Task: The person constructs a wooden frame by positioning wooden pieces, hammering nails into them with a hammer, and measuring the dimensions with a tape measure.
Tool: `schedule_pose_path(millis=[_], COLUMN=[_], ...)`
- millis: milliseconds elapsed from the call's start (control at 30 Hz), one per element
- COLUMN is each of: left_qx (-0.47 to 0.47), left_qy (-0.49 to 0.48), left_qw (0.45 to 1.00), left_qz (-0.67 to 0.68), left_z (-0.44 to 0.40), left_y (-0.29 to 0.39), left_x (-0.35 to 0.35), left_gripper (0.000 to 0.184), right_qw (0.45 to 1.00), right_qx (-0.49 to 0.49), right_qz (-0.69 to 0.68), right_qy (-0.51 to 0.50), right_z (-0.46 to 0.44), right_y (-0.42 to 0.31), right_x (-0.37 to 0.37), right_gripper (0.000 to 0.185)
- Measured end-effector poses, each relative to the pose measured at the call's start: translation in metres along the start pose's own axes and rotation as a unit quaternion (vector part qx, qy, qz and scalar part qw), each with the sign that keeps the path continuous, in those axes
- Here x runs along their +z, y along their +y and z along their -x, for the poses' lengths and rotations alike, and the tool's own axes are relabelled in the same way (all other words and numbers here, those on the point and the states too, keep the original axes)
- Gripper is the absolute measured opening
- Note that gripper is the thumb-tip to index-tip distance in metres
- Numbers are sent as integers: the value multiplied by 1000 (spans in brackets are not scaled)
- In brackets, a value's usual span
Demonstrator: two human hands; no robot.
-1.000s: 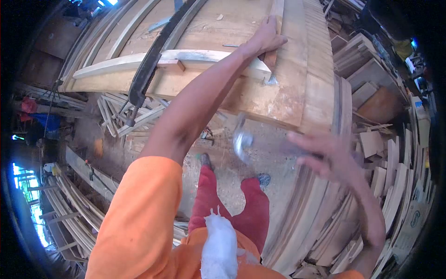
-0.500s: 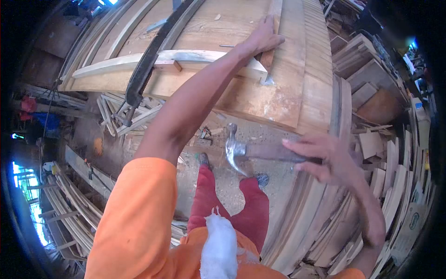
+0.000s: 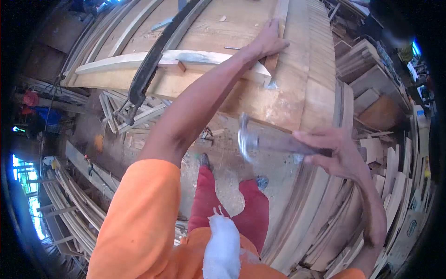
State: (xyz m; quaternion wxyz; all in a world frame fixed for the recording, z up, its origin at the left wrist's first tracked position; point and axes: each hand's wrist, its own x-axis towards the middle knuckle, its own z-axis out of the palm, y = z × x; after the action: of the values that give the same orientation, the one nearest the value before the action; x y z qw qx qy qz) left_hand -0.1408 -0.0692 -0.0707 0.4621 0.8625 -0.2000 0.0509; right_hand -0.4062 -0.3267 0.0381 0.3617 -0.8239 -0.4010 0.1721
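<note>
My left hand [image 3: 271, 42] is closed around a narrow wooden strip [image 3: 281, 18] lying on the large wooden panel [image 3: 288, 102]. The strip's lower end meets a pale curved rail [image 3: 200, 57] near the panel's edge. A thin metal rod [image 3: 231, 48] lies just left of my left wrist. My right hand [image 3: 327, 151] grips a claw hammer [image 3: 274, 142] by its handle, below the panel's near edge, with the slightly blurred metal head pointing left.
A long dark clamp [image 3: 151, 65] crosses the panel at left. Stacked planks [image 3: 316, 209] stand at right, and bent strips [image 3: 69, 200] lie at lower left. Wood scraps [image 3: 109, 111] are heaped under the panel.
The hammer and my right hand have moved slightly, the hammer head shifting right since half a second ago. My left hand stays on the strip; the whole view has shifted a little.
</note>
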Motion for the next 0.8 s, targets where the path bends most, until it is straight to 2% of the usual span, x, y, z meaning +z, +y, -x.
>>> schedule_pose_path(millis=[33, 67, 100, 133, 167, 200, 267, 333, 400, 433, 467, 500, 533, 600, 633, 700, 767, 800], left_qx=[28, 42, 55, 34, 17, 12, 17, 17, 20, 5, -22, -27, 11, 48, 38, 31, 12, 15], left_qy=[41, 59, 78, 36, 6, 7, 5, 8, 9, 12, 1, -7, 5, 14, 0, 3, 0, -1], left_qw=[998, 997, 994, 998, 999, 999, 1000, 1000, 1000, 1000, 999, 999, 1000, 999, 999, 997, 1000, 1000], left_qz=[-30, -41, -52, -47, -51, -52, -19, -15, -10, -28, -37, -32, -20, -2, -32, -76, -19, -17], left_z=[-4, -3, -1, 0, -8, -6, -7, -2, 4, -2, 3, 7, 2, 0, 3, -9, -4, -5], left_y=[-4, -4, -3, 0, -2, -6, -6, 0, 15, 19, 14, 9, 4, -1, 3, 2, 0, 1], left_x=[1, 5, 10, 10, -2, -4, 1, -5, -3, -11, -6, 0, -3, 4, 6, -16, -3, -1], left_gripper=[76, 69, 63, 76, 90, 90, 90, 89, 89, 88, 87, 87, 86, 85, 84, 83, 83, 83], right_qw=[1000, 1000, 998, 991, 993, 993, 998, 998, 991, 995, 996, 999, 999, 999, 998, 996, 999, 999], right_qx=[-9, -6, 24, 51, 103, 101, -1, -1, 96, 57, 58, 28, -10, 20, 57, 72, -23, -21], right_qz=[-9, -9, 47, 106, 56, 53, 6, -42, 72, 52, 46, 30, 23, 10, 13, 24, 4, 7], right_qy=[-21, -23, 18, 61, 14, 10, -63, -51, 63, 58, 54, 0, -48, -46, 2, 49, -48, -46], right_z=[-2, -3, -4, -5, -1, 1, 6, 1, -4, 0, -1, 4, 5, 5, 4, -9, 1, -1], right_y=[1, 11, 27, 35, 18, 10, 1, 12, 21, 13, 9, 2, -1, 13, 15, 19, -9, -1], right_x=[-4, -7, -8, -11, -7, -2, 4, -1, -5, 1, 3, 3, 0, -3, 3, -2, 2, -2], right_gripper=[69, 69, 70, 71, 69, 69, 66, 66, 66, 65, 65, 65, 65, 66, 66, 66, 63, 63])
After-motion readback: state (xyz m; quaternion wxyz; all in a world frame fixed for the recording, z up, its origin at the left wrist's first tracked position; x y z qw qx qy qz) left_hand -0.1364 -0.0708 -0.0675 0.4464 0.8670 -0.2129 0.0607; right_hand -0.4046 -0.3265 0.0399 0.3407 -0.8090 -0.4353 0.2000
